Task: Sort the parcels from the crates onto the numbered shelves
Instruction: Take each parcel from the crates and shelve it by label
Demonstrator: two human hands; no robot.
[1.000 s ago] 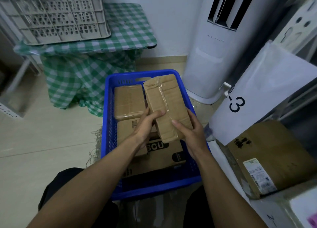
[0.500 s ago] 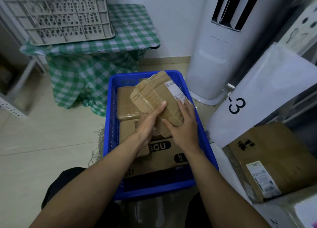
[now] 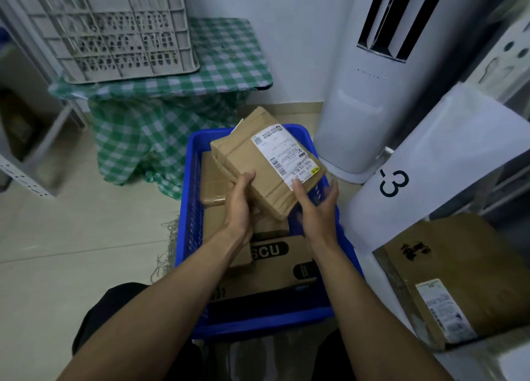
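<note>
Pinching the near edge of the labelled parcel (image 3: 255, 176), the left grip (image 3: 239, 208) is holding it tilted above the blue crate (image 3: 258, 324), while the right grip (image 3: 317, 211), fingers (image 3: 330, 192) loosely spread, is touching its label (image 3: 282, 156) with the thumb.

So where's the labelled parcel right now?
Head view, centre: parcel above the blue crate, gripped by the left hand, right hand touching its label.

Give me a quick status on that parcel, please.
Left hand grips parcel, label up, above blue crate. Right hand loose, thumb on label. Nothing seen in the way.
</note>
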